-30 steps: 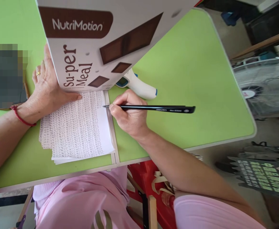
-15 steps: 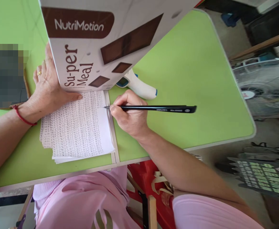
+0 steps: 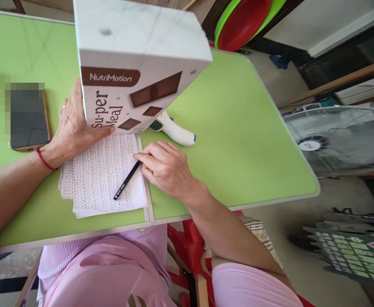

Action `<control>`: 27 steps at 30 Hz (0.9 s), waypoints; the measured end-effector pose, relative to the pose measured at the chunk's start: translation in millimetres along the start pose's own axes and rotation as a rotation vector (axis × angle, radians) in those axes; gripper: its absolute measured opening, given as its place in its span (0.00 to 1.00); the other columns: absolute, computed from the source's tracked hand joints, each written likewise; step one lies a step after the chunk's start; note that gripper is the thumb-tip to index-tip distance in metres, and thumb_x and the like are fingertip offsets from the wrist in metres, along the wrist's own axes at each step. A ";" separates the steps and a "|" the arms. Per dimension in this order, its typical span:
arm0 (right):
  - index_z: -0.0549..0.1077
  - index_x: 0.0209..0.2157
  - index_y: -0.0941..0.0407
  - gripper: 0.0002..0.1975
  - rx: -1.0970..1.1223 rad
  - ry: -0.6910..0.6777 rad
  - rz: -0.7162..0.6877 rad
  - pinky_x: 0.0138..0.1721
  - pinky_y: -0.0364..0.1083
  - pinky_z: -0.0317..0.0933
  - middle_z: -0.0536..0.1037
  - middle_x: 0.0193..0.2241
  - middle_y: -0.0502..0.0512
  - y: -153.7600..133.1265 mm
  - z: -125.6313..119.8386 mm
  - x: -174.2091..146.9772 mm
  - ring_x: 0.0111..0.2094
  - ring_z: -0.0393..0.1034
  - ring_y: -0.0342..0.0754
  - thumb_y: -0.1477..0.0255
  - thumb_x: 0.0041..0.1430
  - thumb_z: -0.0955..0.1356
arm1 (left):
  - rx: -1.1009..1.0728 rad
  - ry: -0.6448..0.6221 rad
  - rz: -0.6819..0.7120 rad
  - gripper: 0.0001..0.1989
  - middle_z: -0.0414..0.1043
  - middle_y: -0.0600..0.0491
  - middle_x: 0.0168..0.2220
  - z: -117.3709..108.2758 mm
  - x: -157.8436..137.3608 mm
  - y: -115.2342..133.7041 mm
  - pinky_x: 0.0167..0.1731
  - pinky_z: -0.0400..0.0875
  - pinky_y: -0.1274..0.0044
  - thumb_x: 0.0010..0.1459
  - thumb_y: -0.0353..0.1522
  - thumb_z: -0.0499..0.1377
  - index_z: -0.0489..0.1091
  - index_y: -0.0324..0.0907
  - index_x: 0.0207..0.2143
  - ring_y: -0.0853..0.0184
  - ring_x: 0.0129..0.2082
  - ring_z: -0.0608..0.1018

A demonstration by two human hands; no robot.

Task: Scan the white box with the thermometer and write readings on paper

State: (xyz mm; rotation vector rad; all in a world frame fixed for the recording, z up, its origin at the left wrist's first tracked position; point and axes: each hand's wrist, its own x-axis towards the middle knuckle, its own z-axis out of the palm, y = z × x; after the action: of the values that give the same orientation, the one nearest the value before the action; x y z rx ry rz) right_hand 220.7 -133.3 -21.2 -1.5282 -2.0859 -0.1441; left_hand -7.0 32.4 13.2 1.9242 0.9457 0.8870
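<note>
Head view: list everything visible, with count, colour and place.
table: one, green, centre
papers: one stack, white, on table
box: one, white-brown, at papers' far end
pen: one, black, over papers
thermometer: one, white-blue, right of box
phone: one, dark, brown-edged, table's left
fan: one, grey, right
basin: at least one, red-green, beyond table
sign: one, dark, lower right
seat: one, red, bottom centre
checked cloth: one, beige-black, right of seat
clothing: count unclear, pink, bottom
bracelet: one, red, left wrist
ring: one, gold, left finger
left-hand grip: one, ungloved, at box's left side
right-hand grip: one, ungloved, at the pen
</note>
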 end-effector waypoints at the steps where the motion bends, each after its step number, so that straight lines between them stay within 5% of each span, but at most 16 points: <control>1: 0.86 0.42 0.51 0.18 0.018 -0.006 0.006 0.36 0.53 0.66 0.76 0.32 0.55 3.9 -1.7 0.3 0.35 0.70 0.52 0.83 0.61 0.67 | 0.037 -0.003 0.030 0.50 0.69 0.47 0.71 -1.1 -1.4 1.7 0.80 0.51 0.49 0.46 0.66 0.76 0.70 0.45 0.59 0.41 0.75 0.65; 4: 0.84 0.52 0.50 0.21 -0.045 0.083 0.174 0.46 0.62 0.73 0.79 0.40 0.60 29.9 -6.7 5.3 0.45 0.73 0.61 0.78 0.60 0.70 | 0.033 0.003 0.068 0.49 0.74 0.48 0.67 -3.4 -3.1 0.6 0.72 0.68 0.47 0.49 0.69 0.73 0.70 0.49 0.61 0.42 0.70 0.73; 7: 0.77 0.61 0.55 0.26 -0.208 0.101 0.428 0.55 0.70 0.71 0.78 0.53 0.70 63.2 -4.6 12.5 0.56 0.72 0.71 0.70 0.62 0.72 | 0.009 0.035 0.057 0.53 0.77 0.47 0.66 -4.8 -1.7 -3.4 0.68 0.73 0.45 0.47 0.69 0.73 0.69 0.48 0.64 0.41 0.68 0.76; 12: 0.77 0.58 0.57 0.24 -0.182 -0.029 0.536 0.49 0.67 0.74 0.81 0.45 0.69 86.4 8.5 19.7 0.48 0.75 0.67 0.64 0.61 0.72 | -0.014 0.094 0.032 0.57 0.78 0.47 0.64 -6.1 0.7 -4.9 0.66 0.77 0.47 0.46 0.70 0.73 0.68 0.42 0.65 0.41 0.67 0.77; 16: 0.75 0.57 0.54 0.25 0.069 0.288 0.558 0.43 0.61 0.76 0.79 0.44 0.64 66.1 -1.3 20.4 0.45 0.76 0.62 0.60 0.60 0.73 | -0.111 0.126 0.053 0.45 0.81 0.46 0.59 -5.3 -0.3 -3.9 0.63 0.79 0.48 0.51 0.66 0.74 0.73 0.47 0.59 0.40 0.62 0.81; 19: 0.73 0.52 0.50 0.20 0.515 0.434 0.484 0.34 0.54 0.74 0.76 0.36 0.54 29.4 -14.8 17.4 0.33 0.74 0.52 0.56 0.61 0.71 | -0.119 0.129 0.040 0.39 0.83 0.46 0.56 -4.8 -2.5 -4.8 0.60 0.81 0.49 0.54 0.66 0.72 0.76 0.47 0.54 0.41 0.59 0.83; 23: 0.74 0.46 0.51 0.21 1.160 0.127 0.460 0.22 0.49 0.67 0.72 0.27 0.47 -20.7 -19.6 13.9 0.22 0.65 0.45 0.52 0.59 0.71 | -0.090 0.111 0.003 0.38 0.85 0.45 0.50 -4.2 -4.6 -8.0 0.54 0.84 0.50 0.55 0.66 0.71 0.76 0.47 0.51 0.41 0.53 0.85; 27: 0.73 0.37 0.51 0.20 1.313 0.013 0.502 0.24 0.49 0.68 0.74 0.26 0.48 -39.2 -10.5 16.6 0.23 0.67 0.45 0.51 0.58 0.76 | -0.066 0.083 0.002 0.41 0.83 0.43 0.53 -4.1 -4.9 -3.9 0.53 0.84 0.49 0.53 0.67 0.71 0.75 0.46 0.53 0.40 0.53 0.85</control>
State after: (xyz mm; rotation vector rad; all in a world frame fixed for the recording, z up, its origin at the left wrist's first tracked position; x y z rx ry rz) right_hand 185.3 -137.0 4.5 -1.0508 -1.1534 1.1433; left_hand -13.9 31.3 10.5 1.8446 0.9510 0.9943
